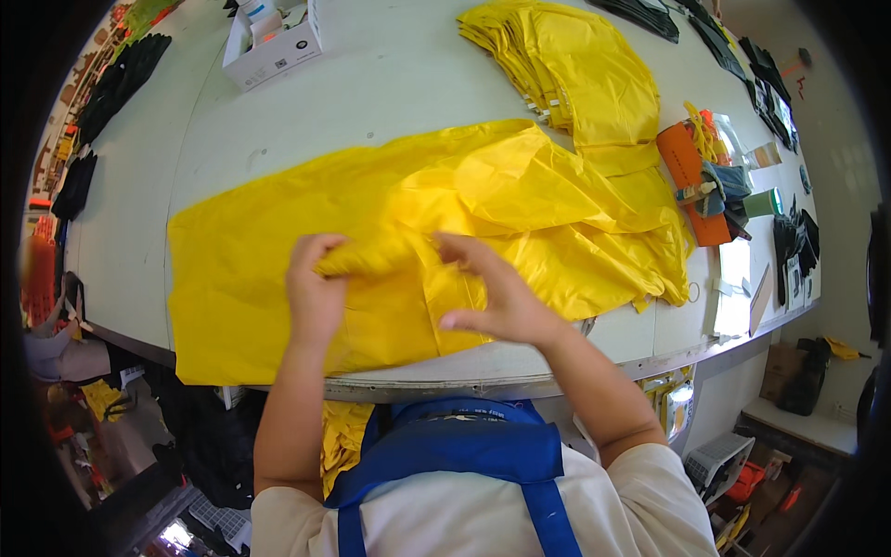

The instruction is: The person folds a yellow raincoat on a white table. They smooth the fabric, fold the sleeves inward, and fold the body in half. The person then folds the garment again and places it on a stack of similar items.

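Note:
A large piece of shiny yellow fabric [251, 306] lies spread over the near part of the table, flat on the left and crumpled toward the right. My left hand [317, 283] is closed on a gathered fold of it, lifted a little and blurred by motion. To the right, my right hand [492, 292] is held over the cloth with thumb and fingers apart and nothing between them. Behind the crumpled end lies a stack of folded yellow fabric pieces [603, 74], layered in a fan.
A white box [278, 51] with small items stands at the back left. On the right are an orange box [694, 181], a green cup [763, 202] and white paper [733, 288]. Black cloth pieces [121, 84] lie along the left edge. The table's near edge [445, 385] runs before my blue apron.

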The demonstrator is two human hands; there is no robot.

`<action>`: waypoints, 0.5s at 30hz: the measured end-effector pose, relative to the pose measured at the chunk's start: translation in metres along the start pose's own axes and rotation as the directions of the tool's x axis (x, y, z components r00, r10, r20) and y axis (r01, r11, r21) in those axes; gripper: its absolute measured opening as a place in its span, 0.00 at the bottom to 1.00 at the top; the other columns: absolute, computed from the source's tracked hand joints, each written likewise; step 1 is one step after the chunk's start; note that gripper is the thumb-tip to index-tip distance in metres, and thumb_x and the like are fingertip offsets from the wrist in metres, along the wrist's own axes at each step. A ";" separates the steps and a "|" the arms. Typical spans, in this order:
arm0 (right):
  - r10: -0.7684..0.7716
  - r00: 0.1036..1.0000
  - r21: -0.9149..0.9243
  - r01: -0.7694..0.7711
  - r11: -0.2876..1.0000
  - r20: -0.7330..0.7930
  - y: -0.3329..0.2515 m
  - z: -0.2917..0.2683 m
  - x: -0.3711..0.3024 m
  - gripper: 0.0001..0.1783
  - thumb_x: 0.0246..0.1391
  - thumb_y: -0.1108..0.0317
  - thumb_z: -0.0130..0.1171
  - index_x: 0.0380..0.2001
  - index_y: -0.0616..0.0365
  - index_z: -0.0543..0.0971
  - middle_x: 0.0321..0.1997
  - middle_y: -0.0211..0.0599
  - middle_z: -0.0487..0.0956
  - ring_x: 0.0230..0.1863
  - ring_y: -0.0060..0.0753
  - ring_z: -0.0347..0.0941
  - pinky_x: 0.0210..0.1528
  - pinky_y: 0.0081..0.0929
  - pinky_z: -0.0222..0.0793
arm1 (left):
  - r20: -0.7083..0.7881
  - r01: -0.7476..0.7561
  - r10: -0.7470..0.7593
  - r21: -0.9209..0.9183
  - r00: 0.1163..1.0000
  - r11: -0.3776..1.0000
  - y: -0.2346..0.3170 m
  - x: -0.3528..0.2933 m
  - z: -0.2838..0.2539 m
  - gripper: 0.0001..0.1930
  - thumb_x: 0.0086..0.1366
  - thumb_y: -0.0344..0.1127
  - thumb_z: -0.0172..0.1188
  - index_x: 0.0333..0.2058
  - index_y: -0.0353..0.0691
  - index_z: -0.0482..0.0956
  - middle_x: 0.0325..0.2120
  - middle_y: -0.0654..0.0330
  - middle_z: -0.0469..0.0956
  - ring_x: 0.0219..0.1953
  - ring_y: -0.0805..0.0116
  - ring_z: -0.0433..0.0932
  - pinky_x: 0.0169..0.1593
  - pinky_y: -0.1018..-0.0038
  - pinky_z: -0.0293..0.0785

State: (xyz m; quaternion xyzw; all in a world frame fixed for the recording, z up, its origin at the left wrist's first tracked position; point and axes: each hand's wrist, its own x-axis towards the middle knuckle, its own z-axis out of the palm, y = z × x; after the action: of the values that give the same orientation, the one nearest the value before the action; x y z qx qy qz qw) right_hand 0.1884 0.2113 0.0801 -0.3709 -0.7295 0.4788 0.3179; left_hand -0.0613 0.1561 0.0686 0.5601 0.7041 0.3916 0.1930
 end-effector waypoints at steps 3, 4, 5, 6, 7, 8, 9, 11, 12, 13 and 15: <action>0.020 0.970 -0.556 -0.156 0.816 -0.243 0.085 -0.058 0.012 0.33 0.52 0.61 0.61 0.59 0.57 0.62 0.59 0.47 0.65 0.61 0.50 0.60 0.63 0.37 0.54 | -0.030 0.420 -0.460 -0.360 0.887 0.833 -0.073 0.027 -0.005 0.17 0.52 0.19 0.59 0.43 0.33 0.73 0.38 0.59 0.76 0.40 0.67 0.75 0.45 0.73 0.71; 0.067 0.958 -0.694 -0.248 0.676 -0.277 0.115 -0.088 0.010 0.33 0.54 0.54 0.57 0.61 0.50 0.61 0.62 0.42 0.64 0.65 0.49 0.55 0.65 0.47 0.48 | 0.062 0.440 -0.474 -0.494 0.878 0.750 -0.087 0.034 -0.007 0.17 0.53 0.20 0.59 0.43 0.33 0.72 0.39 0.59 0.76 0.40 0.68 0.75 0.45 0.73 0.71; 0.322 0.883 -0.784 -0.456 0.421 -0.341 0.134 -0.106 0.001 0.35 0.54 0.47 0.54 0.63 0.42 0.60 0.67 0.34 0.58 0.69 0.48 0.47 0.66 0.60 0.38 | 0.157 0.463 -0.474 -0.609 0.866 0.644 -0.099 0.041 -0.009 0.17 0.54 0.21 0.59 0.44 0.32 0.72 0.39 0.59 0.76 0.40 0.68 0.75 0.44 0.73 0.71; 0.389 0.870 -0.788 -0.459 0.411 -0.304 0.139 -0.117 -0.006 0.36 0.53 0.45 0.54 0.63 0.40 0.60 0.68 0.32 0.56 0.70 0.48 0.44 0.65 0.63 0.36 | 0.251 0.488 -0.461 -0.702 0.851 0.519 -0.114 0.047 -0.011 0.16 0.55 0.22 0.58 0.45 0.31 0.71 0.40 0.59 0.76 0.40 0.69 0.75 0.44 0.73 0.72; 0.454 0.853 -0.792 -0.456 0.405 -0.259 0.145 -0.124 -0.012 0.36 0.52 0.43 0.54 0.63 0.38 0.59 0.69 0.29 0.54 0.71 0.48 0.42 0.64 0.66 0.34 | 0.325 0.569 -0.529 -0.718 0.784 0.402 -0.136 0.050 -0.013 0.16 0.57 0.25 0.57 0.46 0.31 0.70 0.38 0.58 0.76 0.36 0.69 0.75 0.39 0.76 0.72; 0.514 0.831 -0.797 -0.453 0.401 -0.214 0.149 -0.128 -0.016 0.37 0.52 0.42 0.54 0.64 0.36 0.59 0.71 0.27 0.51 0.72 0.49 0.39 0.64 0.69 0.31 | 0.350 0.592 -0.538 -0.708 0.767 0.384 -0.159 0.050 -0.017 0.16 0.58 0.24 0.56 0.45 0.31 0.71 0.38 0.58 0.76 0.35 0.70 0.75 0.37 0.77 0.71; 0.520 0.833 -0.803 -0.436 0.407 -0.189 0.154 -0.131 -0.018 0.41 0.48 0.37 0.54 0.64 0.35 0.59 0.72 0.28 0.49 0.72 0.47 0.39 0.63 0.72 0.28 | 0.375 0.615 -0.545 -0.699 0.750 0.366 -0.182 0.047 -0.021 0.15 0.58 0.23 0.54 0.45 0.31 0.71 0.37 0.58 0.76 0.34 0.71 0.75 0.35 0.78 0.70; 0.522 0.837 -0.815 -0.412 0.406 -0.163 0.160 -0.135 -0.018 0.41 0.47 0.37 0.55 0.63 0.36 0.60 0.71 0.28 0.50 0.72 0.47 0.40 0.63 0.72 0.29 | 0.411 0.675 -0.560 -0.606 0.719 0.421 -0.208 0.040 -0.029 0.15 0.66 0.28 0.42 0.50 0.34 0.69 0.40 0.59 0.76 0.37 0.73 0.76 0.34 0.80 0.72; 0.524 0.838 -0.821 -0.402 0.405 -0.152 0.159 -0.137 -0.016 0.40 0.47 0.37 0.55 0.63 0.36 0.61 0.71 0.28 0.51 0.72 0.47 0.40 0.63 0.72 0.29 | 0.385 0.687 -0.595 -0.579 0.705 0.439 -0.213 0.036 -0.028 0.15 0.66 0.28 0.42 0.50 0.34 0.69 0.40 0.59 0.76 0.37 0.73 0.76 0.34 0.80 0.72; 0.557 0.823 -0.850 -0.371 0.374 -0.114 0.151 -0.140 -0.010 0.40 0.47 0.38 0.56 0.62 0.37 0.62 0.71 0.29 0.52 0.71 0.47 0.43 0.64 0.70 0.32 | 0.357 0.700 -0.630 -0.550 0.690 0.455 -0.201 0.035 -0.030 0.15 0.67 0.29 0.42 0.50 0.34 0.69 0.40 0.59 0.76 0.37 0.72 0.76 0.35 0.80 0.72; 0.619 0.785 -0.904 -0.288 0.317 -0.033 0.125 -0.147 0.009 0.40 0.46 0.40 0.59 0.62 0.38 0.63 0.70 0.31 0.54 0.69 0.48 0.48 0.65 0.66 0.38 | 0.215 0.703 -0.729 -0.533 0.650 0.470 -0.156 0.041 -0.024 0.09 0.61 0.23 0.50 0.41 0.34 0.72 0.31 0.63 0.75 0.30 0.75 0.73 0.31 0.80 0.68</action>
State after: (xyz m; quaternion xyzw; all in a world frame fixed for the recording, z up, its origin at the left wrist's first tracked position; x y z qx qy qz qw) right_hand 0.3341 0.3203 0.0141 -0.5872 -0.7701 0.1595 -0.1913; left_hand -0.1901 0.1765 -0.0288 0.1198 0.7237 0.4784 0.4827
